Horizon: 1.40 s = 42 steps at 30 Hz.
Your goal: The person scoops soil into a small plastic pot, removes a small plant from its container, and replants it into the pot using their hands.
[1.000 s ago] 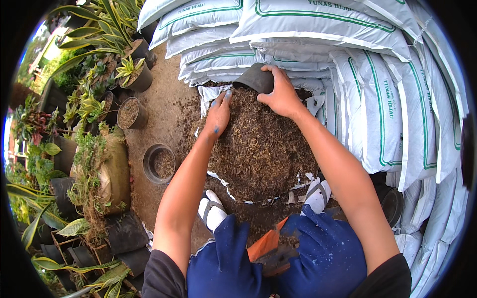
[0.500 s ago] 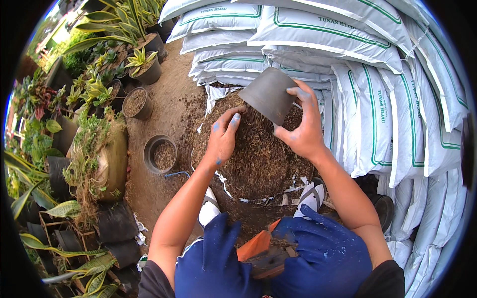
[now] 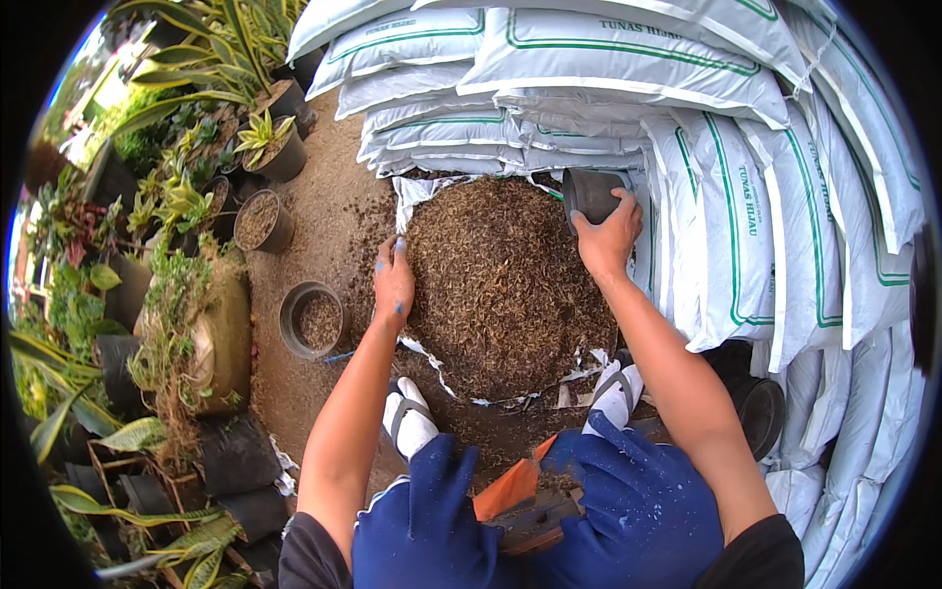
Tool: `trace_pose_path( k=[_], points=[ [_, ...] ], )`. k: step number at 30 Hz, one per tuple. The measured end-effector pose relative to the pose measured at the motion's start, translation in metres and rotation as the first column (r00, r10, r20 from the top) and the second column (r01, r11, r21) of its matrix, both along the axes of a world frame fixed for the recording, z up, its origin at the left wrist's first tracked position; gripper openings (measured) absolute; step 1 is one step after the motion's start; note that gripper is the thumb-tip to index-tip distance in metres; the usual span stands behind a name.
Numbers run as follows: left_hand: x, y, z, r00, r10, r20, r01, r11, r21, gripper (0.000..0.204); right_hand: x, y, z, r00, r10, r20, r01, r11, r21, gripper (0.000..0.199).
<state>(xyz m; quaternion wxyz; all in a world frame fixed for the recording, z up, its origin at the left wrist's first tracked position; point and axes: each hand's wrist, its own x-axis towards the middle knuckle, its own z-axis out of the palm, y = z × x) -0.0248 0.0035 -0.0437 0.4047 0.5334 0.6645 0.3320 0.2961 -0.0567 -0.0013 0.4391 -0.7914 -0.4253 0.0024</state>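
Right hand (image 3: 608,240) grips the light, stiff dark plastic pot (image 3: 592,192) by its rim; left hand (image 3: 393,285) rests flat, fingers spread, on loose crumbly planting mix (image 3: 500,285).

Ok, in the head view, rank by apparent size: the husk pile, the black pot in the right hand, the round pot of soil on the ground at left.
1. Husk pile, by far the largest.
2 and 3. Black pot in the right hand and round pot look alike; the hand hides part of the black one, so unranked.
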Motion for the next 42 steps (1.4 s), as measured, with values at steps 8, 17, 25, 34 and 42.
trace_pose_path(
  k=[8,17,25,34,42],
  points=[
    [0.027,0.069,-0.012,0.963,-0.239,0.123,0.244,0.969,-0.030,0.064,-0.011,0.033,-0.007,0.983,0.092,-0.158,-0.109,0.989,-0.101,0.072],
    [0.067,0.089,0.035,0.872,-0.452,0.187,0.478,0.868,-0.132,0.071,-0.026,0.038,0.018,0.897,0.390,-0.208,-0.401,0.916,-0.013,0.071],
    [0.064,0.030,0.075,0.850,-0.498,0.174,0.485,0.867,0.112,0.063,-0.048,0.005,0.052,0.837,0.520,-0.170,-0.501,0.854,0.141,0.069],
    [0.055,-0.043,0.092,0.791,-0.573,-0.215,0.608,0.696,0.383,0.061,-0.055,-0.047,0.090,0.828,0.556,0.071,-0.560,0.813,0.162,0.068],
    [0.047,-0.074,0.083,0.771,-0.512,-0.379,0.637,0.612,0.470,0.057,-0.051,-0.062,0.112,0.783,0.561,0.267,-0.610,0.776,0.159,0.068]
  ],
)
